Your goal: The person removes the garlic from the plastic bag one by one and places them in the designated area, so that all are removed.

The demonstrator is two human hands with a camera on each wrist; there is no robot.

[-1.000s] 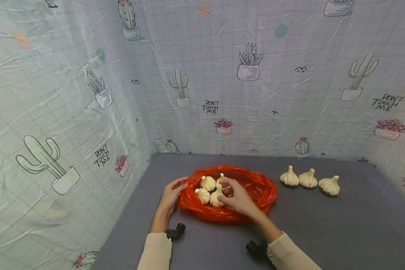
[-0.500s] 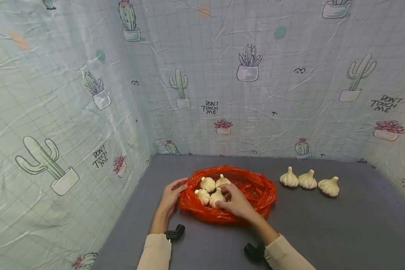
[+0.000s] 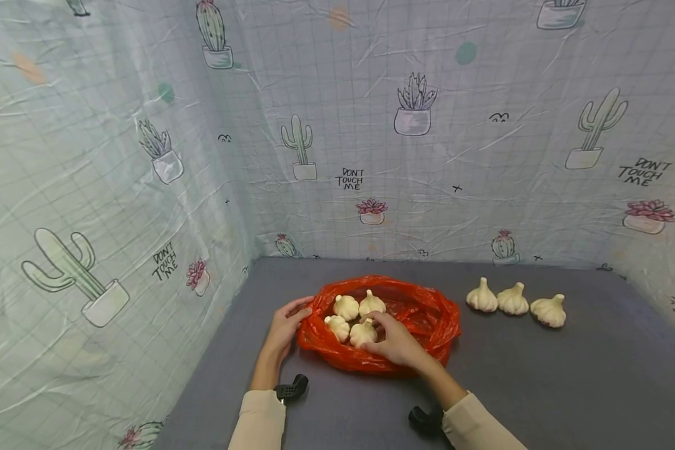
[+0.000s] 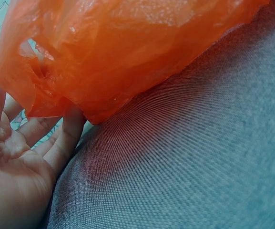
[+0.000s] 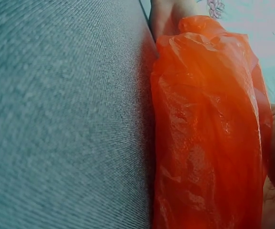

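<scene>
A red plastic bag [image 3: 343, 359] lies on the grey table with its mouth spread wide. Several garlic bulbs sit together in its left half, among them a back-left bulb [image 3: 346, 307] and a back-right bulb [image 3: 372, 302]. My right hand [image 3: 396, 340] reaches into the bag, thumb and fingers curved around the front-right garlic bulb [image 3: 363, 334]. At the bag's left end, my left hand [image 3: 284, 325] holds the edge; the left wrist view shows its fingers [image 4: 66, 138] against the orange-looking plastic. The bag's side hides most of my right hand in the right wrist view.
Three more garlic bulbs stand in a row to the right of the bag: a left one [image 3: 482, 296], a middle one [image 3: 513, 299] and a right one [image 3: 549, 310]. A cactus-print sheet [image 3: 326, 219] rises behind and left of the table [image 3: 517, 381].
My right hand has shifted slightly lower around the front-right garlic bulb, which has tilted and settled a little lower. My left hand has stayed at the bag's edge.
</scene>
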